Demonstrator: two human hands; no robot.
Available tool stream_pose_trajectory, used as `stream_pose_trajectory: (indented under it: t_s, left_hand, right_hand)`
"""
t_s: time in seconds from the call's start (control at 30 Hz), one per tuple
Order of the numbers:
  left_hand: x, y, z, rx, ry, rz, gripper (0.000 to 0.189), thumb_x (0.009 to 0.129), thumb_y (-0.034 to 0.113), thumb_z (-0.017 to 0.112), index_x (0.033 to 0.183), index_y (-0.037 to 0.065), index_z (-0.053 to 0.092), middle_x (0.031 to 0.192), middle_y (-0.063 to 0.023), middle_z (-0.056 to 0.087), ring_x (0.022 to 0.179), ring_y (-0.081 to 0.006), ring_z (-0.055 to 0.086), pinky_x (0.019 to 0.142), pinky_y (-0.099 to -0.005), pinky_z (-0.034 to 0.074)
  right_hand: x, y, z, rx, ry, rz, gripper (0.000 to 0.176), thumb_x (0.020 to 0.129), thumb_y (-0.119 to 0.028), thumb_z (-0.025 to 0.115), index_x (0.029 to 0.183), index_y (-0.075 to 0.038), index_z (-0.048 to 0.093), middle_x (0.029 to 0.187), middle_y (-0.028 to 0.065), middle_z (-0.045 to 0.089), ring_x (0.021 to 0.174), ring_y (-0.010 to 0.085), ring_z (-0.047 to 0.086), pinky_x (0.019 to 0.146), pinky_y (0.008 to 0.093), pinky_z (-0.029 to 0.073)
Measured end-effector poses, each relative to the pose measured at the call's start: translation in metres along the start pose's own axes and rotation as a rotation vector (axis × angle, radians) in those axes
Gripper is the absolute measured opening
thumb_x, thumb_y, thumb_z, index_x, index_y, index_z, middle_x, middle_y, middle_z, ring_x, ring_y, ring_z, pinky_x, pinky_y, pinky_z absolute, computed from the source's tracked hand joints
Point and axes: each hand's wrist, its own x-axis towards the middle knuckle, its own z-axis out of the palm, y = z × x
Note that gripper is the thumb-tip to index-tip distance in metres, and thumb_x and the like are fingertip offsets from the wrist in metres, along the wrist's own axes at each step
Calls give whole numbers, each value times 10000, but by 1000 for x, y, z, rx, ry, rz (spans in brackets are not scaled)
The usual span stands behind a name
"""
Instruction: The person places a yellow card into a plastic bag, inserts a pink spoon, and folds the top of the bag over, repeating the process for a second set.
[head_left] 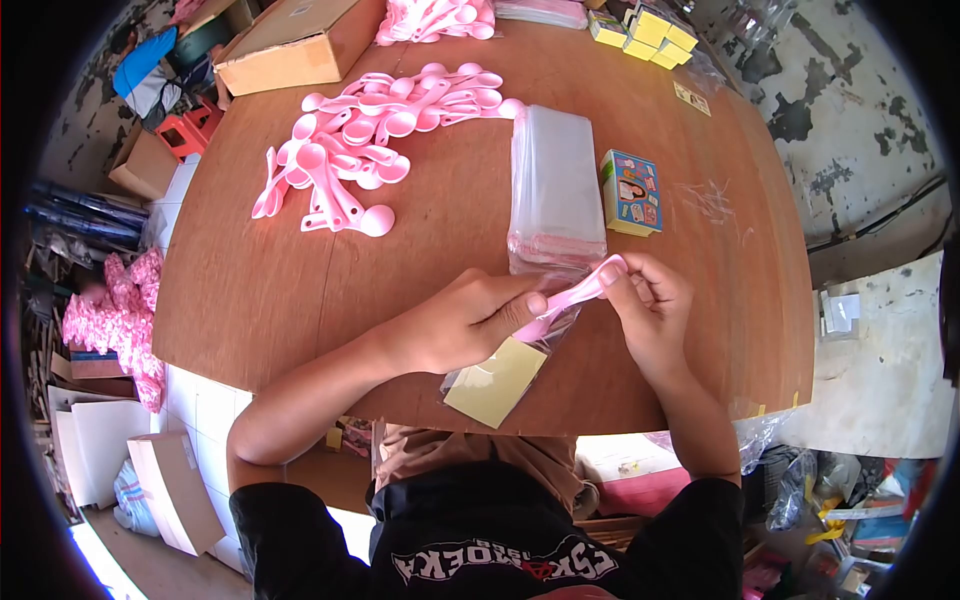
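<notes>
My left hand (pixel 475 318) is closed, its thumb pressing on a small clear plastic bag. In that bag lies a pale yellow card (pixel 497 380), tilted near the table's front edge. A pink plastic spoon (pixel 568 300) slants through the bag's mouth, its lower end inside. My right hand (pixel 650 300) pinches the spoon's upper end between thumb and fingers. Just beyond my hands rests a stack of clear plastic bags (pixel 558 170). To its right stands a pile of printed cards (pixel 632 192), blue on top. Many pink spoons (pixel 345 150) lie heaped at the left.
A cardboard box (pixel 300 45) sits at the table's far left, beside another heap of pink spoons (pixel 435 18). Several yellow card stacks (pixel 650 35) are at the far right. Filled pink bags (pixel 120 310) hang left of the wooden table (pixel 720 320). Another person (pixel 150 75) is at the upper left.
</notes>
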Motion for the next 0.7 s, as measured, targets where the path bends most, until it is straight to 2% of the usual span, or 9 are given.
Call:
stream_pose_trajectory:
  t_s: [0.03,0.17,0.23,0.3,0.37,0.47,0.53,0.63,0.7]
  left_hand:
    - [0,-2,0,31,42,46,333,1040,285,417,1109,13,596,731,-172,636,628,-322,632,636,-389,488]
    - [0,-1,2,71,70,36,327,1038,280,424,993,3,590,700,-159,621,630,-313,636,638,-385,491]
    - [-1,-1,3,74,53,58,379,1049,271,396,1232,-6,578,714,-159,609,610,-232,598,623,-365,477]
    - [-2,-2,4,83,46,54,386,1050,269,393,1265,-9,553,711,-155,611,611,-236,606,620,-364,481]
    - [-1,-4,6,93,38,50,397,1051,267,390,1298,-12,527,708,-152,613,611,-239,614,617,-363,484]
    - [-1,-8,10,70,169,109,339,1041,253,415,1193,-8,570,708,-164,634,641,-304,650,661,-395,508]
    - [-3,-8,10,1,161,111,420,1042,246,412,1402,30,436,732,-175,639,655,-290,661,674,-389,515]
    - [-3,-4,7,67,167,162,495,1044,252,406,1492,66,304,766,-187,648,681,-278,677,691,-380,522]
    - [-4,-5,5,88,152,161,535,1044,283,398,1506,52,257,776,-161,658,683,-221,649,698,-343,504]
  right_hand:
    - [0,-1,-1,-19,-3,-10,140,926,-89,645,933,49,669,796,21,666,723,45,575,659,211,447]
    - [-3,-6,-1,-69,-2,43,156,925,-77,637,994,54,684,812,18,665,740,62,575,672,218,450]
    - [-3,-3,1,-106,-17,33,173,921,-77,640,1031,49,684,851,35,664,755,71,577,675,221,453]
    - [-3,0,4,-143,-33,23,196,917,-76,643,1068,43,684,890,53,664,770,80,580,679,223,455]
    - [0,2,8,-223,-101,-179,221,913,-80,648,1105,25,681,971,82,646,788,104,579,685,232,460]
    - [-1,-2,12,-206,-131,-167,249,937,-72,608,1166,11,658,1085,119,645,895,140,620,757,250,489]
    - [-1,-2,13,-154,-122,-172,260,948,-67,589,1187,16,645,1108,126,647,939,151,629,786,257,496]
    - [0,-4,9,-6,-192,-211,275,973,-71,551,1219,32,616,1162,130,639,1019,161,622,838,266,504]
    - [-3,-10,6,128,-238,-12,272,972,-61,558,1216,48,608,1162,117,638,1020,148,616,849,266,511]
